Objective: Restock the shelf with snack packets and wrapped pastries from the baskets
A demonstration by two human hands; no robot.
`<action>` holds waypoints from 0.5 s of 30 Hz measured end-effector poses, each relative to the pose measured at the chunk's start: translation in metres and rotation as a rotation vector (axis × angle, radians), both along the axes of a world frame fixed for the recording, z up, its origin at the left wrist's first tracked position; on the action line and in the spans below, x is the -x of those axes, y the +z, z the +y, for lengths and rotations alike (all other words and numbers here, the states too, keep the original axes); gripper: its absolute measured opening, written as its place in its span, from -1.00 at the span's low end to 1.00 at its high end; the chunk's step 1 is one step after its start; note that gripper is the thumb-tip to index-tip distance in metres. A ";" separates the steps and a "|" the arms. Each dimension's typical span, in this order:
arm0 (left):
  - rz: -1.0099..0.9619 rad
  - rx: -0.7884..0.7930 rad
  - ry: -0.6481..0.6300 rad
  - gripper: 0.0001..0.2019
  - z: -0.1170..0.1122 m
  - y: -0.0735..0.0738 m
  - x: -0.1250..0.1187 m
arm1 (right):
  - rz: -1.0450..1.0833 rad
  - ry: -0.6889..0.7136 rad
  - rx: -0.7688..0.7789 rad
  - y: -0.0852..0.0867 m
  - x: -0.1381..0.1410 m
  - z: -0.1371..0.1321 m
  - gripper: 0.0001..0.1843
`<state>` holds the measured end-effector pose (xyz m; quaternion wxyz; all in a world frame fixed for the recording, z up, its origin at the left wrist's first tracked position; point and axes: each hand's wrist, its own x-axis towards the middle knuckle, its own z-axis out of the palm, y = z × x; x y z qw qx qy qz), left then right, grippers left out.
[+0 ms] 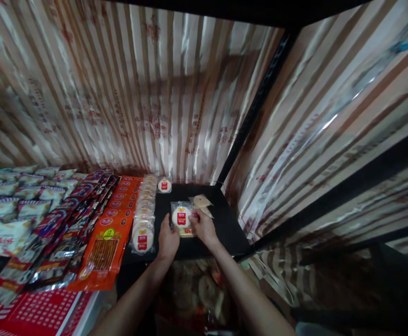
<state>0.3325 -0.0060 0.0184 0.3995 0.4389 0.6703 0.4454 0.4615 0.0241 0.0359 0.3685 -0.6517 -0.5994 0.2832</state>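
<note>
A round white pastry in a clear packet [182,215] with a red label is held up between my two hands over a black shelf [186,191]. My left hand [169,238] is closed at its left edge, and my right hand [204,227] pinches the right edge. Just beneath it lies another wrapped piece [186,232], mostly covered. Two pale round packets [202,201] rest behind my right hand. To the left runs an overlapping row of the same pastry packets [142,239], and a single one [164,185] lies by the shelf's back edge.
Orange snack bags [106,233], dark shiny packets [67,224] and white snack bags [11,233] fill the left side. A red perforated crate [39,303] is at lower left. Striped plastic sheeting [176,102] hangs behind, with a black metal post [256,112] at the corner. Below my arms is a box of packets [200,289].
</note>
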 end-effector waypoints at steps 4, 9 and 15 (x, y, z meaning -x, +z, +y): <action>0.297 -0.040 -0.028 -0.44 0.033 0.006 -0.003 | -0.106 0.012 0.065 -0.002 0.013 0.063 -0.82; 0.415 -0.004 -0.058 -0.43 0.075 0.001 -0.003 | -0.181 0.040 0.119 -0.017 0.034 0.119 -0.83; 0.467 0.085 -0.107 -0.44 0.109 -0.016 0.005 | -0.231 0.054 0.172 -0.035 0.053 0.154 -0.80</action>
